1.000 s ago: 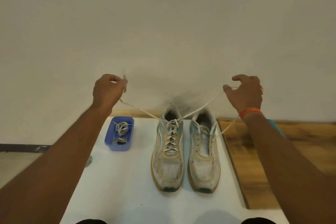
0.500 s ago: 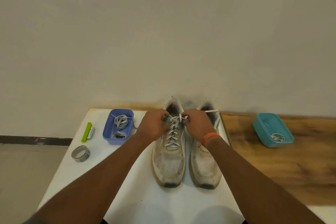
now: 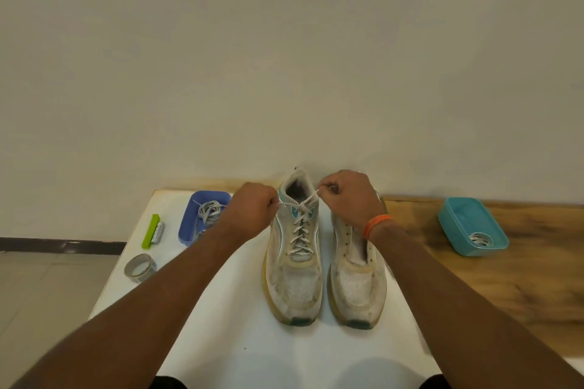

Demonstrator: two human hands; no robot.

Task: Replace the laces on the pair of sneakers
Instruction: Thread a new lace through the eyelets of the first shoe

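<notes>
Two worn white sneakers stand side by side on a white board (image 3: 221,341), toes toward me. The left sneaker (image 3: 295,262) carries a white lace (image 3: 300,227) crossed up through its eyelets. The right sneaker (image 3: 355,281) shows bare eyelets, with no lace in view. My left hand (image 3: 251,210) pinches one lace end just left of the left sneaker's collar. My right hand (image 3: 346,196), with an orange band at the wrist, pinches the other end above the collar, covering the right sneaker's heel. Both ends run short and taut to the top eyelets.
A purple tray (image 3: 189,224) with coiled grey laces sits behind my left forearm. A green-handled tool (image 3: 151,230) and a roll of grey tape (image 3: 140,268) lie near the board's left edge. On the wooden table (image 3: 505,287) at right stands a teal tray (image 3: 474,227) holding a coiled lace.
A second ago my hands were raised wide apart, stretching the lace ends out. They have come down and together to the left sneaker's collar, then parted slightly, each still holding an end.
</notes>
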